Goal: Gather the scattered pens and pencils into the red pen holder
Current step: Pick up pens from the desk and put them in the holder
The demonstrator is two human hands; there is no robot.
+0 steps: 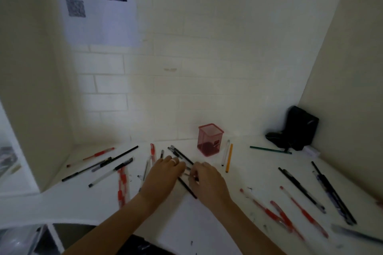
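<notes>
The red pen holder (210, 139), square and see-through, stands upright at the back of the white desk (207, 223). Both hands meet over a bundle of black pens (180, 154) lying diagonally in front of it. My left hand (165, 174), with a ring, lies across the bundle. My right hand (207, 180) closes its fingers on the same pens from the right. Red pens (122, 184) lie to the left and more red pens (281, 215) to the right. An orange pencil (229, 157) and a white pen (225, 152) lie beside the holder.
Black pens (301, 186) and further dark pens (333, 192) lie at the right; a green pencil (269, 149) lies at the back right near a black bag (298, 128). More black pens (101, 163) lie at the left. Walls close in on both sides.
</notes>
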